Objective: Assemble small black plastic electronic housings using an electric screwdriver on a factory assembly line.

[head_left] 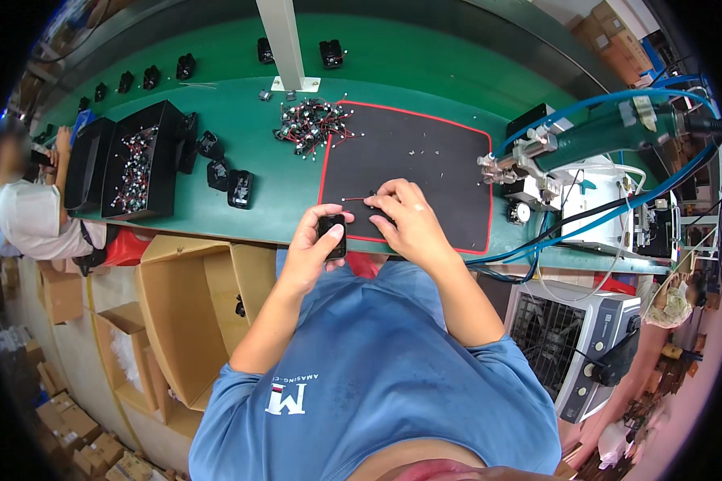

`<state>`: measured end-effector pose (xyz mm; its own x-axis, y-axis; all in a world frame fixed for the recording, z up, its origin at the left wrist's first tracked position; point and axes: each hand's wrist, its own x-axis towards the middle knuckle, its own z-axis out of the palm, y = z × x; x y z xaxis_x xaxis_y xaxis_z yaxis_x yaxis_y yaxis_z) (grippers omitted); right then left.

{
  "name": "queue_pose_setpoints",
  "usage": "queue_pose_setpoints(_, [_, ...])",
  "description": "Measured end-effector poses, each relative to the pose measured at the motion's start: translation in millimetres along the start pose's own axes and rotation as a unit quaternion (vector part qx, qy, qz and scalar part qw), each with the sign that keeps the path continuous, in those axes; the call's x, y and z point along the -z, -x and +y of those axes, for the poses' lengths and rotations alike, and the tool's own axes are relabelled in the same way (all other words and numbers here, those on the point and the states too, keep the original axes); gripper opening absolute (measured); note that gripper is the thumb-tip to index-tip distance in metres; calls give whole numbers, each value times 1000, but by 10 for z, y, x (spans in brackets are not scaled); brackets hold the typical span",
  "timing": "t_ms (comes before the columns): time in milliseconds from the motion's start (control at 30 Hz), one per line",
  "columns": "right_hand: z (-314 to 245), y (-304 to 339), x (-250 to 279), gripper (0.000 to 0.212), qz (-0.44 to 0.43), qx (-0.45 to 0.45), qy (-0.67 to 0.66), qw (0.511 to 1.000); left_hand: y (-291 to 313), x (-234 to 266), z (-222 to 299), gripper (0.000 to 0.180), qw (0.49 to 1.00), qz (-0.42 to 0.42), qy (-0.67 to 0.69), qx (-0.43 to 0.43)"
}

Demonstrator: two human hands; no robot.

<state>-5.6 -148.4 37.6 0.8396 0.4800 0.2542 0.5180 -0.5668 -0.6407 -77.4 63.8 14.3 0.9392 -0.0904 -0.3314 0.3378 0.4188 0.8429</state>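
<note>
My left hand is closed around a small black plastic housing, held over the front edge of the dark mat with a red border. Just to the right, my right hand is over the mat. Its fingers are pinched on a small wired part, whose red lead sticks out to the left and ends in a light tip. The body of that part is hidden by the fingers. Beyond my hands, a heap of small black parts with red and black wires overlaps the mat's far left corner.
Black bins, one full of wired parts, stand on the left of the green bench. Several black housings lie nearby. A metal post rises at the back. At right are a green tool with blue hoses and a heater-like unit.
</note>
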Motion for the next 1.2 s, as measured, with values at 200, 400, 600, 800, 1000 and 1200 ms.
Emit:
queue_pose_setpoints(200, [31, -3, -170, 25, -2, -78, -51, 996, 80, 68, 24, 39, 1000, -7, -7, -2])
queue_pose_setpoints(400, [40, -17, -126, 20, -6, -105, -50, 993, 77, 78, -7, 58, 1000, -17, -4, -14])
queue_pose_setpoints(600, [69, 286, 173, 20, 55, -144, -86, 984, -42, 89, 50, 84, 993, -106, -31, -41])
queue_pose_setpoints(800, [132, 430, 277, 16, 91, -251, -56, 962, -356, -258, -1, 90, 984, -170, -43, -23])
queue_pose_setpoints(1000, [303, 531, 122, 15, 168, -115, 84, 975, -588, -403, -159, 86, 978, -184, -91, -24])
queue_pose_setpoints(1200, [296, 574, 144, 18, 141, -123, 117, 975, -624, -436, -69, 83, 977, -156, -139, -47])
